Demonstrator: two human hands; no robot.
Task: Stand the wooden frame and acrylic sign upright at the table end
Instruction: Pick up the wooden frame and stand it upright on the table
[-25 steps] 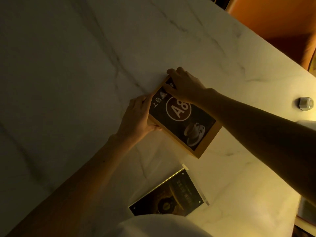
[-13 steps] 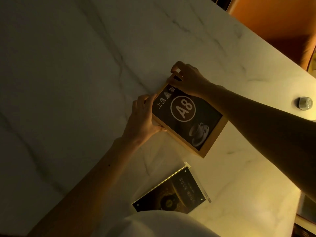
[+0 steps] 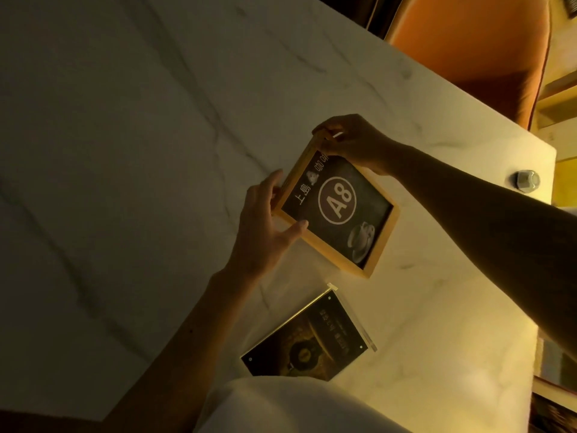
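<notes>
A wooden frame (image 3: 338,210) with a dark card marked "A8" and a coffee cup picture is tilted up off the marble table (image 3: 156,151), its lower right corner near the surface. My left hand (image 3: 265,223) grips its left corner, thumb on the front edge. At the top corner my right hand (image 3: 352,142) pinches the frame. An acrylic sign (image 3: 309,342) with a dark gold print lies flat on the table nearer to me, untouched.
An orange chair (image 3: 474,48) stands beyond the table's far right edge. A small round metal object (image 3: 527,180) sits near the right edge. My white shirt (image 3: 281,407) fills the bottom of the view.
Both hands have lifted the frame's top edge off the table and shifted it up and to the right. The acrylic sign has not moved.
</notes>
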